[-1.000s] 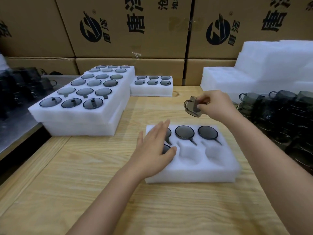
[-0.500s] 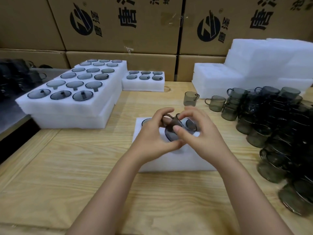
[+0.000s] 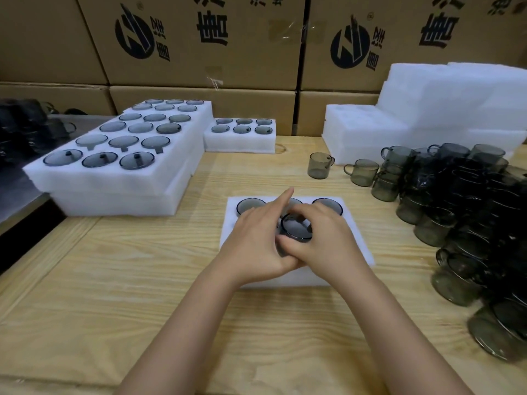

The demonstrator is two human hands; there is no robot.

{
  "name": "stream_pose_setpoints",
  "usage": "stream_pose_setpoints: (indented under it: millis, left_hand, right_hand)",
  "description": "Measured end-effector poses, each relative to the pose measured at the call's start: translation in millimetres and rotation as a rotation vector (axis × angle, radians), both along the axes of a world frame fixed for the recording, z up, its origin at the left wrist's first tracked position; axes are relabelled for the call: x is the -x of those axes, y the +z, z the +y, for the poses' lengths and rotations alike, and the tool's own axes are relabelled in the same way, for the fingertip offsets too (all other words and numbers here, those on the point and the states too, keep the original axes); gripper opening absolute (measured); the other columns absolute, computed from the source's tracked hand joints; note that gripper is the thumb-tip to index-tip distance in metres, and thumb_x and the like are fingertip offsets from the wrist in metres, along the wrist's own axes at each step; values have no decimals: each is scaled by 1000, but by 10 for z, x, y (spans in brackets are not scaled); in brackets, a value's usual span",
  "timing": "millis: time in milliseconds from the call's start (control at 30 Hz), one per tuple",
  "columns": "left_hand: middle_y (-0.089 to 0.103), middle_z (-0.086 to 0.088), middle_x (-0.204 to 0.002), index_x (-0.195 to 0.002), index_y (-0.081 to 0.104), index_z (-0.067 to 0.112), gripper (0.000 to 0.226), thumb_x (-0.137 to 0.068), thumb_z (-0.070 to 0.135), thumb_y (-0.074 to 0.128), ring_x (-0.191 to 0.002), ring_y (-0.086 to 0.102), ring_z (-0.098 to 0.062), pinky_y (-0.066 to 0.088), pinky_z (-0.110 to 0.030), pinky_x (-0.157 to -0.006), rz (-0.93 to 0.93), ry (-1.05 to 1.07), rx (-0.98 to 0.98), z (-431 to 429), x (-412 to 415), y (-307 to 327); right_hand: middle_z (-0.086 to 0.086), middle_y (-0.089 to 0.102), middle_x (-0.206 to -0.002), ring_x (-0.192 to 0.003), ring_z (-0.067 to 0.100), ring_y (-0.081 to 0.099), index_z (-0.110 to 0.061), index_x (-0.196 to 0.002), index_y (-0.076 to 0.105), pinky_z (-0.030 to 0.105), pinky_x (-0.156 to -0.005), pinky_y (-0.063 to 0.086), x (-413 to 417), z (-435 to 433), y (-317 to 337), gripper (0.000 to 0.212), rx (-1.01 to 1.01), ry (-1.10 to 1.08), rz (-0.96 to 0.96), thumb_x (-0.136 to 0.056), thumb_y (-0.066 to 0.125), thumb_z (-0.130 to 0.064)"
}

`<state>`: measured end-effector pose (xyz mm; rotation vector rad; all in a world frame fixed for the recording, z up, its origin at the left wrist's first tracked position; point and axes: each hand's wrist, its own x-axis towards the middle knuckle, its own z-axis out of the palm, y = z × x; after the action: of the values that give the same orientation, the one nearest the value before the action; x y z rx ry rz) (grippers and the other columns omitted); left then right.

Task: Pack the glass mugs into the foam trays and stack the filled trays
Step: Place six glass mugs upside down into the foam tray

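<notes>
A white foam tray (image 3: 358, 253) lies on the wooden table in front of me. Smoky glass mugs sit in its back row, one at the left (image 3: 250, 204) and one at the right (image 3: 328, 204). Both hands meet over the tray's front middle pocket around another glass mug (image 3: 296, 230), whose dark rim shows between them. My right hand (image 3: 330, 243) curls its fingers over the mug's rim and far side. My left hand (image 3: 255, 243) grips its left side, index finger pointing straight out. The front pockets are hidden under my hands.
Stacked filled trays (image 3: 114, 183) stand at the left, one small filled tray (image 3: 239, 143) behind. Empty foam trays (image 3: 427, 109) are piled at the back right. A heap of loose mugs (image 3: 470, 212) covers the right side, with two single mugs (image 3: 319, 165) nearer. Cardboard boxes (image 3: 199, 38) wall the back.
My right hand brought the mug from the upper right down to the tray. My left hand left the tray's front left and joined it; together they lowered the mug.
</notes>
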<state>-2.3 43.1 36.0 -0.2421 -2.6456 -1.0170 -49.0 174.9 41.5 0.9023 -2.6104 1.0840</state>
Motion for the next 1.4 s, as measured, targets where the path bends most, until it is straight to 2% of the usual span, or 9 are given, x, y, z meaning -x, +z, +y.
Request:
stream_pose_setpoints:
  millis: [200, 400, 567, 667, 933, 1100, 1233, 1333, 1400]
  left_hand:
    - [48, 24, -116, -151, 21, 24, 100, -63, 41, 65, -109, 48, -3, 37, -43, -103, -8, -60, 70, -18, 45, -21]
    - [51, 0, -135, -134, 42, 32, 67, -70, 13, 48, -129, 42, -5, 39, -14, -91, 133, -158, -587, 9, 44, 246]
    - [43, 13, -145, -135, 49, 34, 40, -100, 39, 29, -141, 22, -6, 7, -44, -116, -89, -18, 174, 219, 371, 197]
    - [26, 16, -155, -139, 43, 39, 41, -103, 35, 25, -145, 4, -3, -4, -41, -117, -166, 4, 335, 229, 444, 23]
    - [33, 12, -152, -138, 46, 33, 41, -101, 34, 27, -142, 17, -5, 1, -37, -117, -88, 93, 369, 258, 366, 37]
    - [68, -8, -109, -110, 68, 8, 54, -92, 33, 23, -102, 62, -28, 41, -44, -99, 233, 446, 481, 430, 21, -112]
    - [66, -13, -120, -116, 66, 3, 55, -94, 34, 27, -112, 63, -26, 50, -41, -87, 340, 393, 453, 417, -8, -230]
    - [66, -11, -120, -119, 64, 1, 65, -100, 36, 12, -106, 65, -26, 52, -40, -83, 392, 400, 439, 356, 43, -233]
    - [64, -9, -123, -126, 56, 2, 56, -101, 33, 18, -109, 64, -24, 48, -46, -91, 511, 433, 443, 326, 74, -299]
  right_hand:
    - [-8, 52, -95, -100, 15, 47, -27, -112, 58, 31, -80, 42, -5, -26, 78, 47, -197, -1, -28, -70, 65, -46]
    - [-6, 44, -141, -132, 10, 33, -20, -136, 47, 22, -101, 26, 231, -3, 239, 48, -65, 131, -146, -93, 44, -40]
    - [5, 6, -157, -144, 25, 5, -24, -150, 5, 44, -117, 6, 354, -239, 53, 64, -788, 157, 140, -95, 34, -41]
    - [5, -22, -156, -144, 25, -17, -29, -148, -15, 53, -115, -6, 351, -208, -123, 76, -941, 100, 139, -94, 32, -53]
    - [3, -21, -156, -144, 22, -18, -27, -148, -16, 52, -114, -9, 363, -193, -181, 79, -897, 88, 173, -93, 35, -52]
    - [-9, -12, -158, -145, 18, -15, -31, -149, -7, 45, -115, -10, 404, -220, -221, 66, -709, 61, 57, -96, 29, -47]
    - [-11, -3, -159, -146, 15, -7, -32, -150, 6, 40, -116, -5, 440, -250, -245, 59, -578, 42, -4, -97, 27, -48]
    - [-9, 19, -155, -144, 14, 9, -32, -142, 31, 39, -117, 4, 517, -277, -177, 46, -448, 42, -158, -97, 35, -42]
    - [-9, 50, -128, -127, 14, 40, -37, -112, 54, 39, -113, 24, 558, -266, -71, 22, -54, 82, -457, -97, 39, -32]
